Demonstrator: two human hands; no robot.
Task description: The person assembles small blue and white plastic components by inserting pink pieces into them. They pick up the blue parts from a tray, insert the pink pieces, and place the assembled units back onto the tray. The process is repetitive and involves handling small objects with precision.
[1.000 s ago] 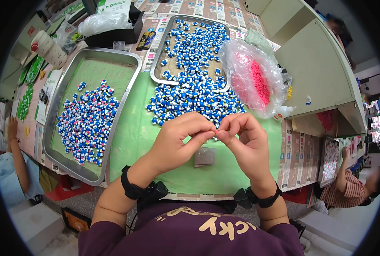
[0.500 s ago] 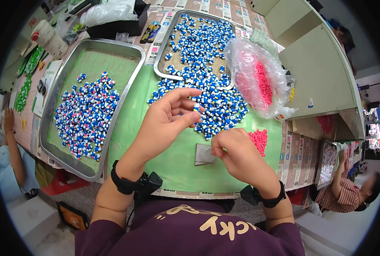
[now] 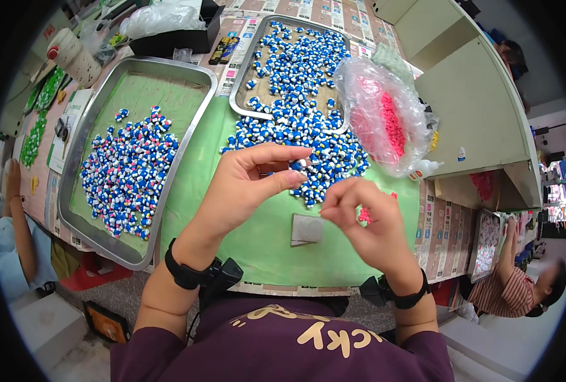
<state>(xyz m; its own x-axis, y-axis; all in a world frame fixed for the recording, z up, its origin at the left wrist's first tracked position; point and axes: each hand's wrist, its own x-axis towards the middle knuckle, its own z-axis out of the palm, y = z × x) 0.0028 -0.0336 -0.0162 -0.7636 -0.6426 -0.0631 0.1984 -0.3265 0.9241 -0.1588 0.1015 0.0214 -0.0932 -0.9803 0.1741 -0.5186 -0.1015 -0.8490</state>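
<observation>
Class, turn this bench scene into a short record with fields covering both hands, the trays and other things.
Left hand: holds a small piece
Right hand: fingers curled in, above the mat; whether they hold anything is unclear
Left tray: blue, white and pink pieces
Far tray: blue-and-white pieces, with more on the mat at its near edge
Bag: clear plastic, pink bits inside
Also on mat: grey block
</observation>
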